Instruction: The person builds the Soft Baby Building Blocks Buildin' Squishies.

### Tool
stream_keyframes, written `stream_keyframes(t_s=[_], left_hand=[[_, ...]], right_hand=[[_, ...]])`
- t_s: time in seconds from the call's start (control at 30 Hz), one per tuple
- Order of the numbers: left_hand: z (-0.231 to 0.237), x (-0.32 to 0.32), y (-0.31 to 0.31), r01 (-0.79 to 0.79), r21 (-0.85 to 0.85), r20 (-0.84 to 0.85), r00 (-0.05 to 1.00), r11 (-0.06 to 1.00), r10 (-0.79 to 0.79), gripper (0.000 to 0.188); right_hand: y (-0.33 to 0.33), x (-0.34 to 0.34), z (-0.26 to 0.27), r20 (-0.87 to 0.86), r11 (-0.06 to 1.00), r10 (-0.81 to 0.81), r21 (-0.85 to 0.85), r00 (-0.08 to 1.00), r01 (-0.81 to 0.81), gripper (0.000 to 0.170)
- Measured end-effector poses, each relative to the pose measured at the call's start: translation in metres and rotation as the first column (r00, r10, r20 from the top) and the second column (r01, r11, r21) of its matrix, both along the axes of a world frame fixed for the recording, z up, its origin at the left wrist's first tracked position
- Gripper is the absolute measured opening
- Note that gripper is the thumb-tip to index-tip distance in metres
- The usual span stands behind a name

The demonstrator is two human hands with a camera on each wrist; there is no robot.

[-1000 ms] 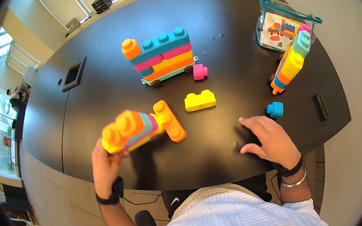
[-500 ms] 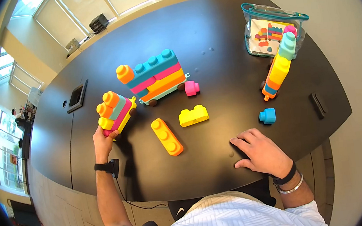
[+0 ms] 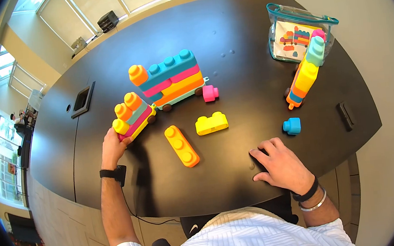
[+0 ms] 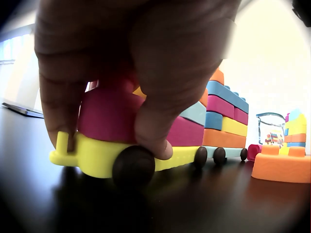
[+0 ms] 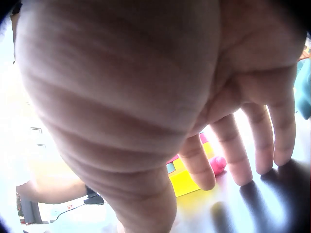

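Note:
My left hand (image 3: 113,150) grips the rear end of a toy wagon (image 3: 140,122) built of blocks, with pink, grey-blue and orange blocks on a yellow wheeled base (image 4: 97,154). In the left wrist view, thumb and fingers straddle its pink block, and the dark wheels stand at the tabletop. The wagon's front end is right at the near-left end of a longer wagon (image 3: 174,84), stacked orange, yellow, pink and blue on a pale green base. My right hand (image 3: 282,168) holds nothing, its relaxed fingers spread low over the table, nearest a small blue block (image 3: 292,126).
An orange three-stud block (image 3: 181,146) and a yellow block (image 3: 211,123) lie mid-table. A pink block (image 3: 210,93) sits beside the long wagon. At right stand another block vehicle (image 3: 303,77), a clear bag (image 3: 284,34) and a dark narrow object (image 3: 345,116).
My left hand has carried the wagon away from the orange block, left and back, then forward up to the long wagon's end. My right hand has stayed near its place. The head view has shifted.

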State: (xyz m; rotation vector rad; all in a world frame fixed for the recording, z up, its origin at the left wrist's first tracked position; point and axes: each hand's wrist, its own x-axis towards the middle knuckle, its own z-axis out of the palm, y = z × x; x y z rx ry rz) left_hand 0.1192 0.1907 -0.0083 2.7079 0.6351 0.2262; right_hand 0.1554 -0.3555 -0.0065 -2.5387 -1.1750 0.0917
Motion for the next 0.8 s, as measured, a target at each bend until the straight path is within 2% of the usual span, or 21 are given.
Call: stream_keyframes(t_s=[0.13, 0.2, 0.23, 0.27, 0.3, 0.33, 0.37, 0.43, 0.47, 0.5, 0.53, 0.57, 0.63, 0.7, 0.77, 0.8], left_hand=[[-0.013, -0.001, 0.014, 0.060, 0.077, -0.009, 0.998, 0.995, -0.059, 0.068], [-0.018, -0.006, 0.017, 0.114, 0.129, 0.051, 0.991, 0.985, -0.121, 0.084], [-0.012, -0.008, 0.006, 0.122, 0.134, 0.053, 0.990, 0.984, -0.130, 0.084], [0.002, -0.011, -0.016, -0.040, 0.334, -0.009, 0.999, 0.942, 0.046, 0.089], [0.015, -0.013, -0.037, -0.178, 0.525, -0.032, 0.973, 0.832, 0.228, 0.095], [0.024, -0.013, -0.054, -0.180, 0.560, 0.101, 0.984, 0.808, 0.149, 0.082], [0.033, -0.010, -0.066, -0.169, 0.559, 0.100, 0.986, 0.812, 0.136, 0.082], [0.051, -0.003, -0.091, 0.106, 0.467, 0.157, 0.967, 0.878, -0.200, 0.062], [0.060, 0.003, -0.109, 0.186, 0.311, 0.151, 0.958, 0.932, -0.242, 0.044], [0.056, 0.011, -0.111, 0.184, 0.303, 0.162, 0.957, 0.935, -0.241, 0.044], [0.046, 0.019, -0.110, 0.283, 0.319, 0.160, 0.925, 0.904, -0.346, 0.043], [0.036, 0.027, -0.108, 0.377, 0.337, 0.153, 0.882, 0.863, -0.446, 0.043], [0.016, 0.040, -0.097, 0.392, 0.281, 0.100, 0.896, 0.876, -0.433, 0.043], [0.007, 0.054, -0.095, 0.402, 0.322, 0.028, 0.901, 0.857, -0.434, 0.040], [0.005, 0.063, -0.100, 0.413, 0.313, 0.015, 0.898, 0.855, -0.439, 0.035], [0.005, 0.066, -0.103, 0.384, 0.297, -0.039, 0.920, 0.874, -0.391, 0.034]], right_hand=[[0.002, -0.003, 0.001, 0.016, 1.000, -0.007, -0.011, 1.000, 0.007, 0.071], [0.002, -0.004, 0.000, 0.017, 1.000, -0.014, -0.010, 1.000, 0.015, 0.071], [0.002, -0.003, -0.001, 0.016, 1.000, -0.013, -0.011, 1.000, 0.013, 0.071], [0.001, -0.003, -0.002, 0.018, 1.000, -0.023, -0.005, 1.000, 0.023, 0.071], [0.000, -0.002, -0.002, 0.008, 1.000, -0.026, 0.014, 1.000, 0.026, 0.070], [-0.001, -0.002, -0.002, -0.003, 0.999, -0.029, 0.031, 1.000, 0.029, 0.068], [-0.003, -0.001, -0.003, -0.004, 0.999, -0.043, 0.029, 0.999, 0.043, 0.068], [-0.009, 0.007, -0.003, -0.085, 0.996, 0.008, 0.093, 0.996, 0.000, 0.063], [-0.014, 0.009, 0.004, -0.079, 0.997, 0.003, 0.082, 0.997, 0.004, 0.063], [-0.020, 0.010, 0.017, -0.072, 0.989, 0.075, 0.134, 0.995, -0.065, 0.060], [-0.025, 0.012, 0.031, -0.063, 0.973, 0.150, 0.187, 0.987, -0.136, 0.057], [-0.032, 0.014, 0.048, -0.060, 0.973, 0.154, 0.180, 0.986, -0.141, 0.057], [-0.046, 0.023, 0.084, 0.232, 0.962, 0.033, 0.257, 0.972, -0.094, 0.059], [-0.062, 0.046, 0.106, 0.382, 0.953, -0.135, 0.303, 0.914, 0.014, 0.063], [-0.079, 0.079, 0.121, 0.520, 0.946, -0.282, 0.293, 0.807, 0.141, 0.073], [-0.088, 0.099, 0.123, 0.572, 0.946, -0.307, 0.271, 0.761, 0.178, 0.080]])
